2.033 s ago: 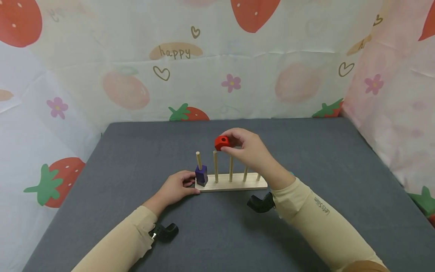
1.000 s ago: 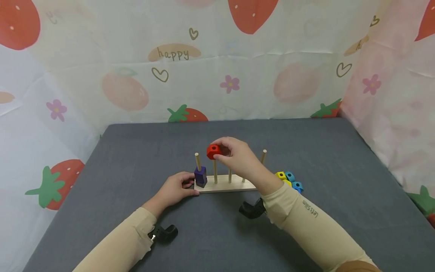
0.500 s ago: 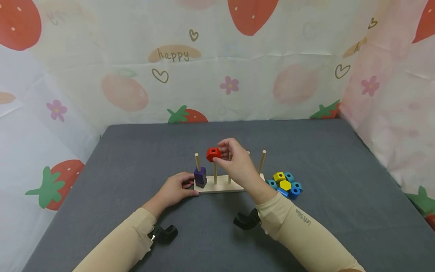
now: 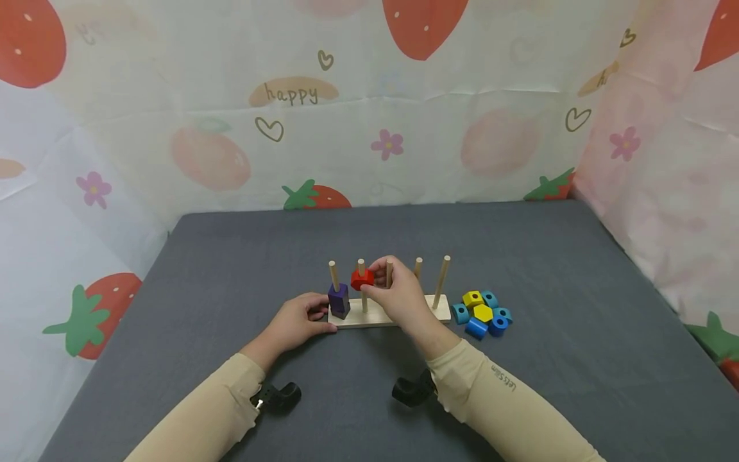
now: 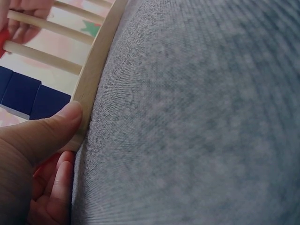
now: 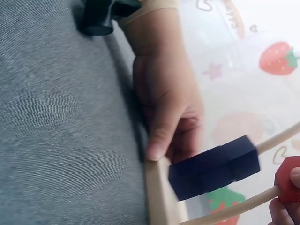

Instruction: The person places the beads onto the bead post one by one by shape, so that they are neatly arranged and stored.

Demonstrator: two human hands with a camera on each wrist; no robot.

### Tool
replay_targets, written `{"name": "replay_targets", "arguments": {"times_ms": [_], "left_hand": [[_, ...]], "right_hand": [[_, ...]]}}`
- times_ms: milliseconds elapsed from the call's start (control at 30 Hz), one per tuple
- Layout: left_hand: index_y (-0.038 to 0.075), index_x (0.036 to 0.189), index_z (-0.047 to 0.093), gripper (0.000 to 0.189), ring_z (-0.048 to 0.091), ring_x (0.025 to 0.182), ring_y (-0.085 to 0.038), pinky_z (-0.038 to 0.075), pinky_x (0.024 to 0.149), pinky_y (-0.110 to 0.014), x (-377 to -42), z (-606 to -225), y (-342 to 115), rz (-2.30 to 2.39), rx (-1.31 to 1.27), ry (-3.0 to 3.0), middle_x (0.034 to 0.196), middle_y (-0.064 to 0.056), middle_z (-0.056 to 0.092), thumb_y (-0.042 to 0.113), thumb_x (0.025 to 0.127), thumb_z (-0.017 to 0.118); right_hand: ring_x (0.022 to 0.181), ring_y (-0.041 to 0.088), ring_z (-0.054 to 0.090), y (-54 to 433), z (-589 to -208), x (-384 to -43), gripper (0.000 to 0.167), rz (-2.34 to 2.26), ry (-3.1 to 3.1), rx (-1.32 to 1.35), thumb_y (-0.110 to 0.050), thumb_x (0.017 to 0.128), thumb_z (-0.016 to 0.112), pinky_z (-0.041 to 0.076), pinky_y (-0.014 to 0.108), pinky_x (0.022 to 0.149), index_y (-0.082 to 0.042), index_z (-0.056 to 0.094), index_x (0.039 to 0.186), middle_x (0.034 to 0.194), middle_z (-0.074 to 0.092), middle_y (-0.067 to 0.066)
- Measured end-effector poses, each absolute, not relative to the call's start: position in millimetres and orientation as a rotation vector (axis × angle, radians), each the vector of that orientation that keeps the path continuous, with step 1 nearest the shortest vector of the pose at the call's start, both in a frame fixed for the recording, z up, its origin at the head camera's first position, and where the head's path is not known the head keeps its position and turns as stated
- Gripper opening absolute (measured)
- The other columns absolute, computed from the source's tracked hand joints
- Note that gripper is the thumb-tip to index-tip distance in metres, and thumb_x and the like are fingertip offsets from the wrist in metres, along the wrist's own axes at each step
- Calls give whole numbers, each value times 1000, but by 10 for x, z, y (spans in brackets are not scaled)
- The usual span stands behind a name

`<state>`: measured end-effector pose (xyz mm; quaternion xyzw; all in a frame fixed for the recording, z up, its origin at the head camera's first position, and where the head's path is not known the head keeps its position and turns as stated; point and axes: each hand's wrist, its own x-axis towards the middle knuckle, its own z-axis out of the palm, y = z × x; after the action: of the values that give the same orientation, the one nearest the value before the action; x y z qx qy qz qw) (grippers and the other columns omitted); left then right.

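A wooden peg board (image 4: 360, 319) with several upright pegs lies across the middle of the table. On its leftmost peg sits a stack of dark purple blocks (image 4: 338, 300), the peg's tip poking out above. My left hand (image 4: 297, 319) holds the board's left end, thumb (image 5: 65, 117) on the front edge and fingers bent round behind. Between thumb and fingers my right hand (image 4: 401, 296) pinches a red faceted bead (image 4: 359, 280). This bead is threaded on the second peg, a little below its tip and well above the board. The right hand partly hides the middle peg.
Right of the board lies a cluster of loose beads: yellow ones (image 4: 483, 313), teal ones (image 4: 460, 313) and blue ones (image 4: 476, 328). Bare pegs (image 4: 442, 282) stand at the board's right end. A printed cloth (image 4: 427, 173) hangs behind the grey table.
My right hand has brought the red bead left and down, from above the pegs onto the second peg. The loose beads have come out from behind the right arm. The left hand stays put.
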<state>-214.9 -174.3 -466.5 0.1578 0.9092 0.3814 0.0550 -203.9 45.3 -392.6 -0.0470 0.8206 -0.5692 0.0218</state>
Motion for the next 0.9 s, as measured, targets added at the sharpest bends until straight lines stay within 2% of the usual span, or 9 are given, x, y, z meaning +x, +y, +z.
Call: {"name": "replay_targets", "arguments": {"times_ms": [567,900], "left_hand": [[12,113,64,47,57,92,-8,49,82,-26,-2151,-4666,-1743,1156,475,2763,101,1,61,24,70,80],[11,114,63,48,57,93,-9,49,82,-26,-2138,-4647,-1737,1163,469,2756,102,1,61,24,70,80]], "right_hand": [[91,21,58,431,-4254,-2029,22,-1688,2531,-46,-10,78,72,46,38,81,-11,58,95,95,63,5],[84,20,57,432,-4390,-2041,23,-1667,2544,-41,-3,77,71,47,37,79,-9,59,96,92,61,5]]}}
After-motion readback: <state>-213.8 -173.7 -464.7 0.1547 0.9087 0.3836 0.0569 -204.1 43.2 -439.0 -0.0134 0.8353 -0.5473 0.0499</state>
